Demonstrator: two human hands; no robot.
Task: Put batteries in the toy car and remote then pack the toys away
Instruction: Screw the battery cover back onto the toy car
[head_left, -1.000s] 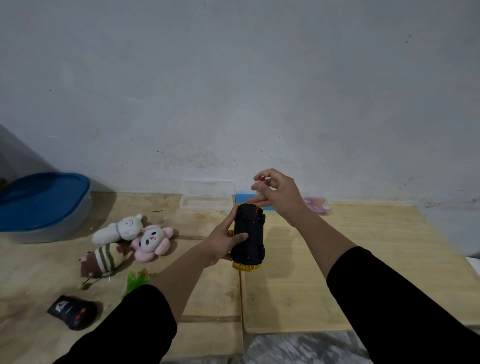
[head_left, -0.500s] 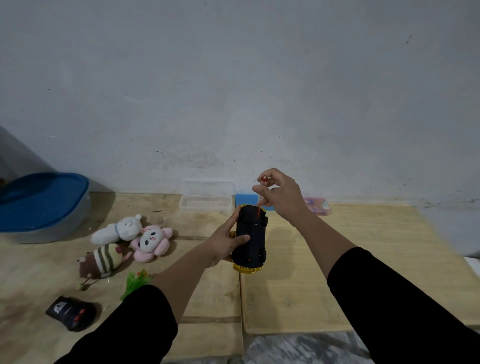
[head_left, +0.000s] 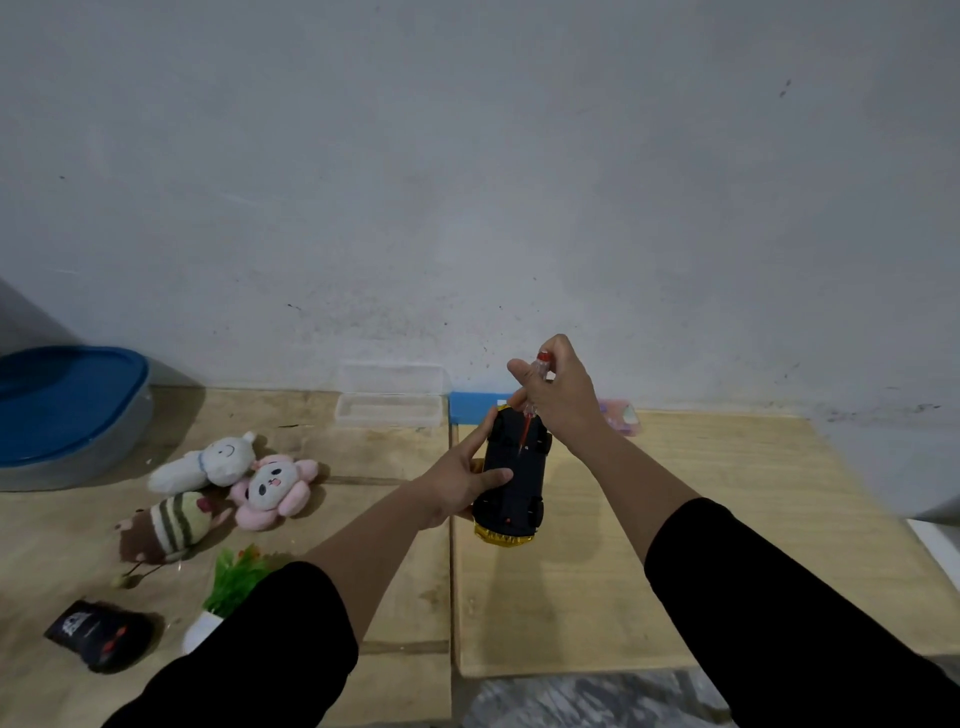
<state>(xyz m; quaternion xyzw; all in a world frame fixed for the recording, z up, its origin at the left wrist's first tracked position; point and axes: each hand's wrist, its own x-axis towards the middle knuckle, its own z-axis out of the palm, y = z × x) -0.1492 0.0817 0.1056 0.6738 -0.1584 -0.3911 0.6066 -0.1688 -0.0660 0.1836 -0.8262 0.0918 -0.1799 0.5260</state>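
Observation:
My left hand (head_left: 464, 478) grips the toy car (head_left: 514, 480), held upside down above the wooden table so that its black underside and wheels face me; a yellow edge shows at its near end. My right hand (head_left: 558, 397) is closed around a red-handled screwdriver (head_left: 531, 405), whose tip touches the car's underside near the far end. The black remote (head_left: 98, 635) lies at the near left of the table. Three plush toys sit left of centre: a white one (head_left: 208, 465), a pink one (head_left: 275, 486) and a striped brown one (head_left: 163, 527).
A blue-lidded tub (head_left: 67, 410) stands at the far left by the wall. A clear plastic box (head_left: 389, 402) sits at the back centre, with a blue object (head_left: 470, 405) and a pink packet (head_left: 621, 415) beside it. A small green plant (head_left: 234, 577) lies near my left sleeve.
My right hand has turned and lowered the screwdriver until its tip meets the car's underside. The left hand keeps hold of the car in about the same place.

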